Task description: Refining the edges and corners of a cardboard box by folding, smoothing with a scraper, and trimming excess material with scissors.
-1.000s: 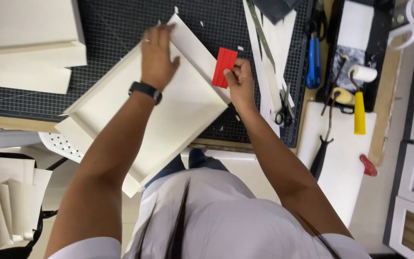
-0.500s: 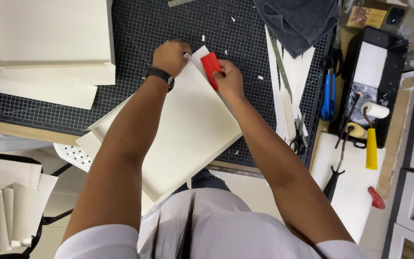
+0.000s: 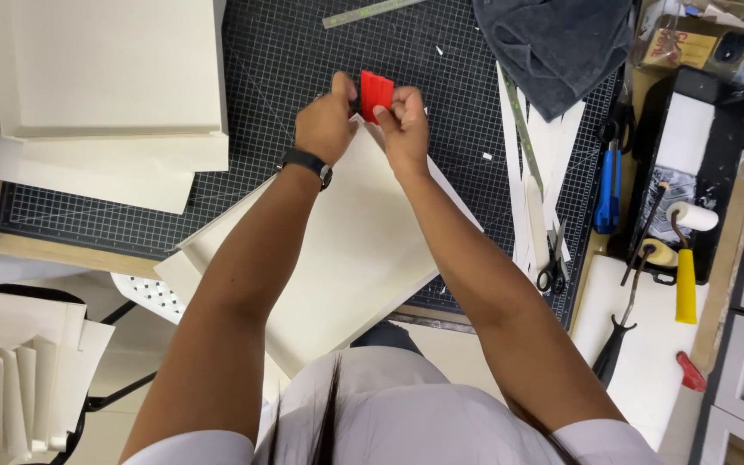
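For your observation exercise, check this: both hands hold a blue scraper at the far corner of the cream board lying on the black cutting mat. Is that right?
Not quite. The scraper is red, not blue, as the head view shows. The rest holds: the left hand and right hand hold it at the far corner of the cream board on the black cutting mat.

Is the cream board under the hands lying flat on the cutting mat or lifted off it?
Flat: the cream board lies on the cutting mat, its near corner overhanging the table edge.
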